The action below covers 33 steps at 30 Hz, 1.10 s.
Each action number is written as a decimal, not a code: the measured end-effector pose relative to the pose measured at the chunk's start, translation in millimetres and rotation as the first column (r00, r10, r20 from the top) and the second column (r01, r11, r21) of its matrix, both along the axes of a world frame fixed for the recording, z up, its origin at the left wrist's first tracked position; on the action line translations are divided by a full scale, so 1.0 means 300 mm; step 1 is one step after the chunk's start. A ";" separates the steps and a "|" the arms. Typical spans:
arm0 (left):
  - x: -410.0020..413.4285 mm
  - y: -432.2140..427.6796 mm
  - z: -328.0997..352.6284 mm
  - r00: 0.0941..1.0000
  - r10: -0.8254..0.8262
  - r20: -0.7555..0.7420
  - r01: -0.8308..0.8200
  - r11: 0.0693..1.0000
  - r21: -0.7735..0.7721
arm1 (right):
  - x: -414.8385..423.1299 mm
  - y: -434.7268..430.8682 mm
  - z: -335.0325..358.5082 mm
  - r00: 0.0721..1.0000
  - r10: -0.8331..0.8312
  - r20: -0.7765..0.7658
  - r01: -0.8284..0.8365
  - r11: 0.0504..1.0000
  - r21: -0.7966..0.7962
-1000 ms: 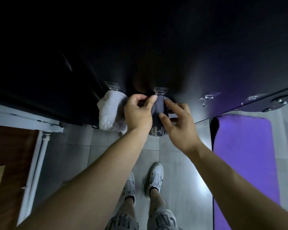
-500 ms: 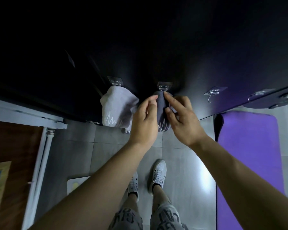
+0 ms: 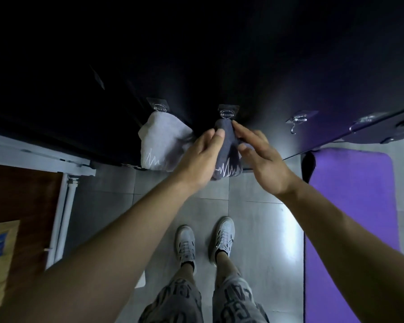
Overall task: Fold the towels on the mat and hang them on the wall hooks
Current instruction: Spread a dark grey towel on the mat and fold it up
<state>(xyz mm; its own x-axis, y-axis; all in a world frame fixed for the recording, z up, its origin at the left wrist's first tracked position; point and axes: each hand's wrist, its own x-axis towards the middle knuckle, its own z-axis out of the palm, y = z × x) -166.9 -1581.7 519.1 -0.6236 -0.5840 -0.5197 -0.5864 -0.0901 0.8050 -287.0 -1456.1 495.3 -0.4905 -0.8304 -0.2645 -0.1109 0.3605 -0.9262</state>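
The left hand lays straight fingers on the dark towel, and the right hand touches its top with a fingertip — neither grips. The towel hangs from a wall hook, beside a light towel; a purple mat lies on the floor to the right.

Dim, wide-angle view with bent edges; glare on the floor tiles, upper wall nearly black.

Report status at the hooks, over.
Both hands open: left hand and right hand touching the dark towel. Dark towel hangs on second hook, light towel on first hook. Third hook free, nothing blocking.
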 end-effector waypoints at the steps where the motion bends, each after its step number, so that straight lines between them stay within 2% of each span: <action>1: 0.002 -0.007 0.009 0.998 -0.048 0.041 0.050 0.998 -0.040 | -0.004 0.013 0.001 0.998 -0.010 -0.055 0.011 1.000 0.009; 3: 0.009 -0.015 0.031 0.985 -0.113 0.127 0.139 0.967 -0.216 | -0.005 0.052 -0.003 0.990 -0.060 -0.130 0.064 0.998 0.027; 5: 0.012 -0.028 0.057 0.986 -0.125 0.113 0.161 0.894 -0.419 | 0.007 0.105 -0.001 0.970 -0.093 -0.224 0.114 0.990 0.083; 8: 0.012 -0.039 0.101 0.976 -0.209 0.059 0.205 0.797 -0.568 | 0.048 0.199 0.006 0.923 -0.101 -0.371 0.172 0.971 0.164; 12: -0.004 -0.003 0.162 0.906 -0.409 0.109 0.362 0.617 -0.699 | 0.128 0.295 0.019 0.879 -0.132 -0.458 0.260 0.939 0.227; 17: -0.056 0.136 0.197 0.733 -0.633 0.248 0.591 0.414 -0.692 | 0.266 0.443 0.017 0.803 -0.110 -0.586 0.369 0.864 0.343; 20: -0.087 0.252 0.184 0.617 -0.715 0.329 0.702 0.311 -0.641 | 0.366 0.569 0.007 0.766 -0.109 -0.633 0.469 0.768 0.436; 23: -0.131 0.403 0.159 0.469 -0.792 0.391 0.766 0.144 -0.627 | 0.464 0.723 -0.003 0.724 -0.169 -0.669 0.594 0.646 0.479; 27: -0.188 0.659 0.122 0.274 -0.849 0.452 0.786 -0.074 -0.614 | 0.598 0.941 -0.008 0.660 -0.292 -0.692 0.728 0.478 0.492; 33: -0.255 1.098 0.103 -0.010 -0.871 0.491 0.722 -0.347 -0.599 | 0.764 1.225 -0.013 0.541 -0.473 -0.696 0.836 0.206 0.509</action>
<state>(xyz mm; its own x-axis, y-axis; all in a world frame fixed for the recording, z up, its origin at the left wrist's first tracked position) -243.3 -1252.2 549.9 -0.7747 0.5645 -0.2850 0.4982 0.8224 0.2749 -57.8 -1088.6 491.5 -0.9333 0.2872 -0.2155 0.3313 0.9202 -0.2087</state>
